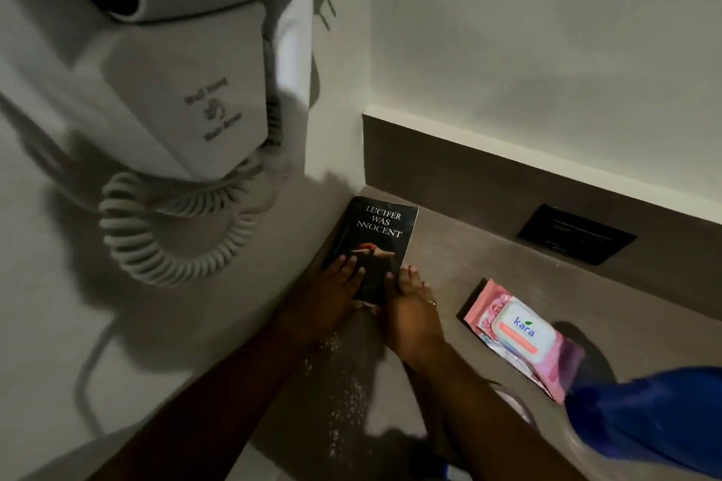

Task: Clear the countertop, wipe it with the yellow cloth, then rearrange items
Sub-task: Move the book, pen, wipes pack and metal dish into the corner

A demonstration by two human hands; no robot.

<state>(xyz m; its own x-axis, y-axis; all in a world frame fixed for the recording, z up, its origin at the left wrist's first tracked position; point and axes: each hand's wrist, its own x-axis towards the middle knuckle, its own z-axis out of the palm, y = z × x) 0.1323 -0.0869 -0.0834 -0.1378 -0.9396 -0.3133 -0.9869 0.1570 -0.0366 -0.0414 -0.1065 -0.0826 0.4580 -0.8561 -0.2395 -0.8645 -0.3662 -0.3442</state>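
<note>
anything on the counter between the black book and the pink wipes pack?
Nothing. In the head view, only bare brown countertop lies between the black book and the pink wipes pack. The right hand sits at the book's near right edge.

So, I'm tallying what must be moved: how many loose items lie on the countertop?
2. The black book lies in the corner under both hands; the pink wipes pack lies to its right. The blue sleeve may hide more.
</note>
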